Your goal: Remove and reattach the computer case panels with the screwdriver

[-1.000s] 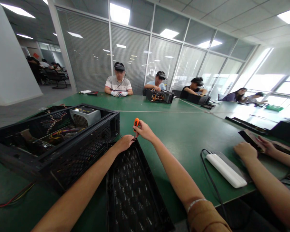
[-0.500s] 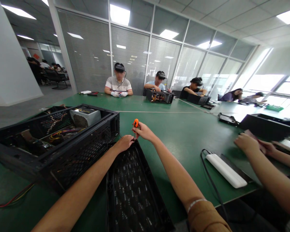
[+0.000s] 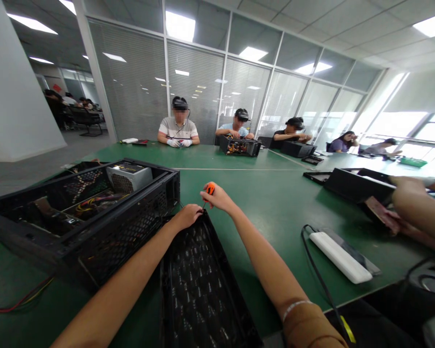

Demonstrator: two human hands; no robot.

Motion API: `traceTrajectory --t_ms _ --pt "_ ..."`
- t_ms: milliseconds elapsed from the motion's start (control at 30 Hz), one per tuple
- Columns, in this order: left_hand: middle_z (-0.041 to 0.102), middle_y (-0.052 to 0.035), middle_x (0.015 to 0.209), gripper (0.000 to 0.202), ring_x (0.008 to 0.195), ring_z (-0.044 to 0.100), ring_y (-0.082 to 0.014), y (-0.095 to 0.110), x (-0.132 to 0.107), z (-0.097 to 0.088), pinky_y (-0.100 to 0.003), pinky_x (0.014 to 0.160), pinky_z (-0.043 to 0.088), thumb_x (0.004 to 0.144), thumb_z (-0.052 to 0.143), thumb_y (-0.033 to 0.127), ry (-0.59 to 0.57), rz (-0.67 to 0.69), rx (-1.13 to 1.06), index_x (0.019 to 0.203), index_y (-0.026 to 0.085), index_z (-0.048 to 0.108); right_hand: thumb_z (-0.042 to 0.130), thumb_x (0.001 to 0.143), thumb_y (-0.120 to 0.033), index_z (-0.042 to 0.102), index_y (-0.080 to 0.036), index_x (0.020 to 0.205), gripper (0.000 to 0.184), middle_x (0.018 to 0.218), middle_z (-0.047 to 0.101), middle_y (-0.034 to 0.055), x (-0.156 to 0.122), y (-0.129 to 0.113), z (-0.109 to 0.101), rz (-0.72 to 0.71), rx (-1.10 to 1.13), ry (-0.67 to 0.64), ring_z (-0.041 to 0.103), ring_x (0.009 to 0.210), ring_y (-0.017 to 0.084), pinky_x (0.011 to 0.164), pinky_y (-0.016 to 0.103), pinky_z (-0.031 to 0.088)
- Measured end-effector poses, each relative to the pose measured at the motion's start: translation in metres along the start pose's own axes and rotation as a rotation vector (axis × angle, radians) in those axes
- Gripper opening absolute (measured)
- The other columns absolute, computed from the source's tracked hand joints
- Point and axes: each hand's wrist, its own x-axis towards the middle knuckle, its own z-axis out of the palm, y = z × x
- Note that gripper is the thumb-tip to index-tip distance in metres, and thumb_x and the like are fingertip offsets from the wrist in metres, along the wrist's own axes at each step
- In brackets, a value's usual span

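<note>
My right hand [image 3: 217, 197] is closed round a small screwdriver with an orange handle [image 3: 210, 188], its tip pointing down at the far end of a black perforated case panel [image 3: 199, 285] lying flat on the green table [image 3: 275, 203]. My left hand [image 3: 188, 215] rests on that far end of the panel, fingers curled down against it beside the screwdriver tip. An open black computer case [image 3: 94, 217] with a grey power supply [image 3: 129, 176] and coloured wires stands just left of both hands.
A white power strip [image 3: 339, 256] with a black cable lies to my right. A neighbour's hands [image 3: 413, 203] handle a black case [image 3: 358, 186] at the right. Several people sit at the far side with more cases. Red and yellow wires trail at the left edge.
My hands stay at the panel's end; the screwdriver handle has tilted to the right. The neighbour's hands and black case moved up and away to the right.
</note>
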Motion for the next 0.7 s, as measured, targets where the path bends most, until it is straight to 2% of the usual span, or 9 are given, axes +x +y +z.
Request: traceTrajectory --t_ms 133,233,300,367,467,533,567,633,700 --pt "0.064 -0.0058 0.092 0.021 0.089 0.057 -0.0158 0.013 -0.009 -0.019 -0.028 0.084 0.043 0.084 0.042 0.022 0.182 -0.012 -0.089 0.09 0.017 0.062 0.045 0.08 -0.049 0.048 -0.017 0.06 0.038 0.054 0.054 -0.0014 -0.017 -0.027 -0.021 -0.099 -0.26 0.173 0.049 0.05 0.01 0.053 0.021 0.039" --pt "0.064 -0.0048 0.094 0.021 0.091 0.056 -0.0159 0.042 -0.025 -0.047 -0.03 0.086 0.042 0.085 0.042 0.026 0.313 -0.033 -0.125 0.09 0.018 0.061 0.045 0.082 -0.045 0.053 -0.017 0.06 0.037 0.056 0.056 0.0009 -0.05 -0.053 -0.039 -0.142 -0.455 0.186 0.05 0.057 0.012 0.059 0.022 0.038" --pt "0.064 -0.0036 0.093 0.02 0.09 0.057 -0.0157 0.071 -0.046 -0.072 -0.03 0.086 0.043 0.084 0.045 0.029 0.315 -0.004 -0.138 0.088 0.019 0.061 0.049 0.08 -0.04 0.058 -0.017 0.068 0.028 0.065 0.06 0.0035 -0.083 -0.065 -0.049 -0.195 -0.579 0.059 0.053 0.067 0.015 0.064 0.024 0.038" --pt "0.064 -0.0024 0.092 0.019 0.09 0.057 -0.016 0.098 -0.079 -0.101 -0.03 0.086 0.044 0.082 0.047 0.033 0.295 0.012 -0.129 0.086 0.022 0.062 0.053 0.078 -0.031 0.063 -0.017 0.084 0.018 0.076 0.063 0.0063 -0.124 -0.066 -0.055 -0.224 -0.69 -0.144 0.055 0.078 0.018 0.07 0.025 0.038" --pt "0.064 0.0002 0.094 0.019 0.093 0.057 -0.0185 0.116 -0.147 -0.146 -0.034 0.09 0.044 0.079 0.049 0.039 0.367 -0.089 -0.039 0.086 0.027 0.063 0.049 0.074 -0.015 0.058 -0.019 0.108 0.035 0.089 0.065 0.009 -0.19 -0.053 -0.059 -0.113 -0.819 -0.391 0.058 0.083 0.02 0.074 0.028 0.038" --pt "0.063 0.0032 0.092 0.019 0.093 0.058 -0.02 0.103 -0.196 -0.172 -0.037 0.091 0.044 0.076 0.052 0.042 0.596 -0.216 0.061 0.086 0.03 0.062 0.045 0.074 -0.012 0.049 -0.02 0.122 0.049 0.095 0.064 0.0102 -0.227 -0.04 -0.057 -0.019 -0.829 -0.468 0.059 0.086 0.022 0.073 0.029 0.039" --pt "0.063 0.0054 0.093 0.019 0.093 0.058 -0.0199 0.089 -0.219 -0.183 -0.039 0.092 0.044 0.076 0.052 0.042 0.768 -0.293 0.115 0.089 0.031 0.06 0.046 0.074 -0.015 0.042 -0.02 0.128 0.055 0.097 0.063 0.0109 -0.243 -0.035 -0.055 0.031 -0.807 -0.499 0.059 0.087 0.022 0.073 0.029 0.039" --pt "0.06 0.0069 0.098 0.022 0.093 0.058 -0.0184 0.053 -0.255 -0.196 -0.04 0.089 0.046 0.078 0.049 0.037 1.079 -0.499 0.132 0.099 0.031 0.054 0.05 0.073 -0.021 0.029 -0.021 0.136 0.067 0.102 0.061 0.0113 -0.265 -0.032 -0.048 0.094 -0.736 -0.541 0.059 0.09 0.022 0.073 0.028 0.04" --pt "0.06 0.0046 0.09 0.022 0.086 0.06 -0.018 0.015 -0.275 -0.197 -0.039 0.08 0.05 0.08 0.046 0.031 1.395 -0.702 0.082 0.101 0.025 0.047 0.053 0.069 -0.022 0.019 -0.021 0.139 0.078 0.107 0.059 0.0113 -0.276 -0.038 -0.037 0.098 -0.69 -0.538 0.058 0.093 0.023 0.076 0.029 0.041"
